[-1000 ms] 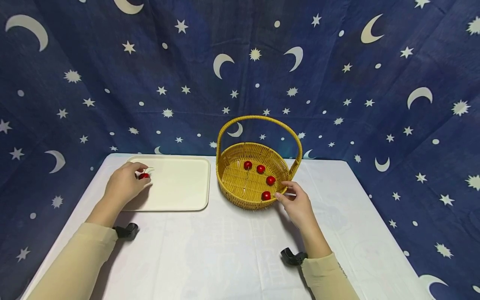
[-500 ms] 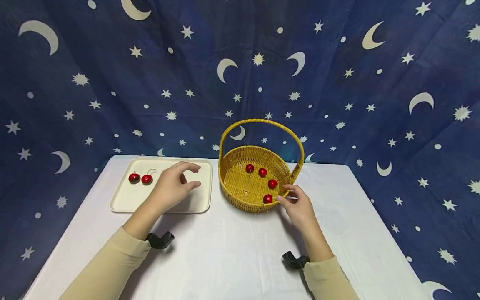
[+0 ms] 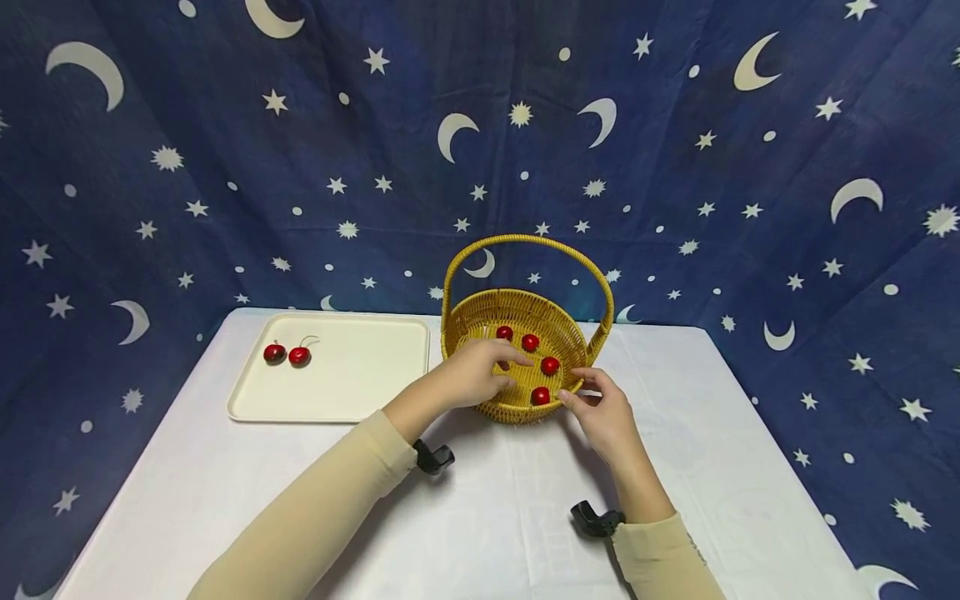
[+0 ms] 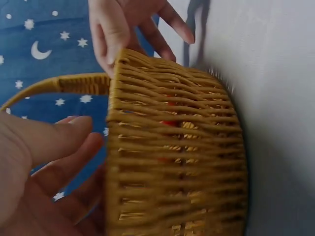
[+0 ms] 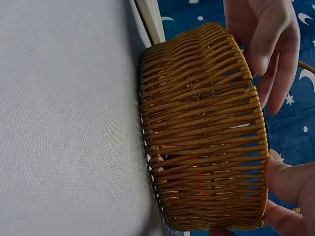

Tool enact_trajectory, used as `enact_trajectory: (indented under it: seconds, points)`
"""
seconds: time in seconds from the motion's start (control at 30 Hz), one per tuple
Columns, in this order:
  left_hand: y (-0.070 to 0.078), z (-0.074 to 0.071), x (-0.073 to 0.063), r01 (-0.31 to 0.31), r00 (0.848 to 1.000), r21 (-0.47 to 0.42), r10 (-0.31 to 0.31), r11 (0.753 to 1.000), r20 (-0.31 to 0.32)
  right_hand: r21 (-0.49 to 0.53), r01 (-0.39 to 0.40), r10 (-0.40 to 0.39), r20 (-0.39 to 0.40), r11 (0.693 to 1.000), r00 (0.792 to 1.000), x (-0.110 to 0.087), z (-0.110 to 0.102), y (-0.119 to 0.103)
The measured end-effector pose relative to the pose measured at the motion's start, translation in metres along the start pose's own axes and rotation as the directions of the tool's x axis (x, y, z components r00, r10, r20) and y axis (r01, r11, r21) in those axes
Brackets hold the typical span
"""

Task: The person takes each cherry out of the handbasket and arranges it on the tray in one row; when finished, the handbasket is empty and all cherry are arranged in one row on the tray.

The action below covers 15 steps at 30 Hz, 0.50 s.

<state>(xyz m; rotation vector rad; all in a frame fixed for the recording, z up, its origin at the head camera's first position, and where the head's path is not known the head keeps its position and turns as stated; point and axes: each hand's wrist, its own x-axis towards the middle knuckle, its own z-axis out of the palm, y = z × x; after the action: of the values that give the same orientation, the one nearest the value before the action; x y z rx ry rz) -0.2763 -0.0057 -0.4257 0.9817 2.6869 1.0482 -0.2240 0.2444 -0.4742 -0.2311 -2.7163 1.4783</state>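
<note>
The yellow wicker basket [image 3: 513,412] with a tall arched handle holds several red cherries [image 3: 550,366]. My left hand [image 3: 468,375] reaches over its near left rim, thumb and fingers apart; the left wrist view shows that hand [image 4: 44,162] beside the rim with nothing visible in its grasp. Part of the basket floor is hidden under it. With thumb and fingers, my right hand [image 3: 603,417] pinches the basket's right rim; in the right wrist view its thumb [image 5: 290,172] lies against the wicker wall.
A cream tray [image 3: 360,408] lies left of the basket, with two cherries, a darker one [image 3: 274,353] and a stemmed one [image 3: 300,357], near its left end. White cloth [image 3: 495,517] covers the table, and a blue star-and-moon curtain [image 3: 375,125] hangs behind.
My left hand let go of the stemmed cherry on the tray, which lies beside the darker one, and moved right to over the basket. The right hand stayed on the rim.
</note>
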Motion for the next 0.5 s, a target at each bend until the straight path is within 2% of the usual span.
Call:
enact_trajectory:
  seconds: [0.13, 0.23, 0.37, 0.5]
  points:
    - [0.001, 0.015, 0.021, 0.027, 0.994, 0.033, -0.030, 0.999, 0.106, -0.003, 0.004, -0.004, 0.000, 1.000, 1.000, 0.000, -0.001, 0.000]
    - [0.001, 0.027, 0.032, 0.027, 0.983, 0.074, -0.040, 0.997, 0.180, -0.006, 0.002, -0.002, 0.006, 1.000, 1.000, -0.001, -0.002, 0.001]
    - [0.002, 0.036, 0.039, 0.013, 0.965, 0.099, -0.039, 0.995, 0.260, -0.012, 0.007, -0.007, 0.008, 1.000, 1.000, 0.000, -0.002, 0.001]
    - [0.001, 0.040, 0.042, 0.048, 0.947, 0.072, -0.068, 0.996, 0.313, -0.007, 0.015, -0.015, 0.008, 1.000, 1.000, 0.002, -0.002, 0.002]
